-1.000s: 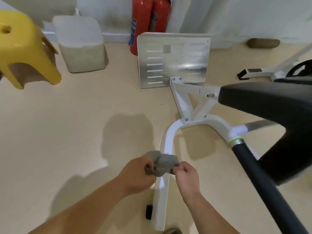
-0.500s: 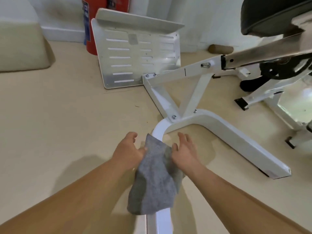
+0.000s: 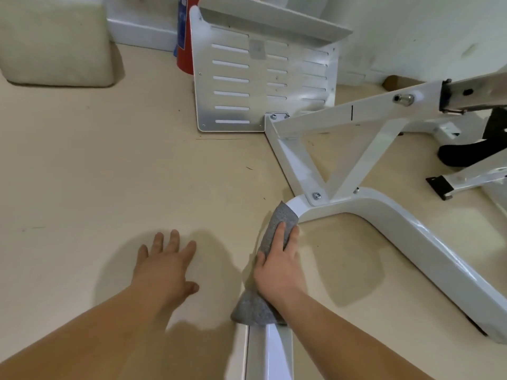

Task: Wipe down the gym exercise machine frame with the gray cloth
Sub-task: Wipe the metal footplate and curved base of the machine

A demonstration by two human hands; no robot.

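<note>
The gray cloth [image 3: 277, 229] and right hand [image 3: 277, 270] hide the bend of the frame [image 3: 411, 237] beneath them. The frame's near leg runs off the bottom edge. The fire extinguisher [image 3: 186, 57] sits mostly behind the slotted plate [image 3: 233, 86], with its top cut off. A brown thing [image 3: 395, 80] by the wall is too small to name.

Counted: one left hand [image 3: 164, 266], one right hand [image 3: 277, 267], one gray cloth [image 3: 284, 215], one white frame [image 3: 406, 229], one slotted metal plate [image 3: 247, 86], one red extinguisher [image 3: 186, 61], one cream block [image 3: 55, 42] far left, one brown lump [image 3: 392, 80] far right.
</note>
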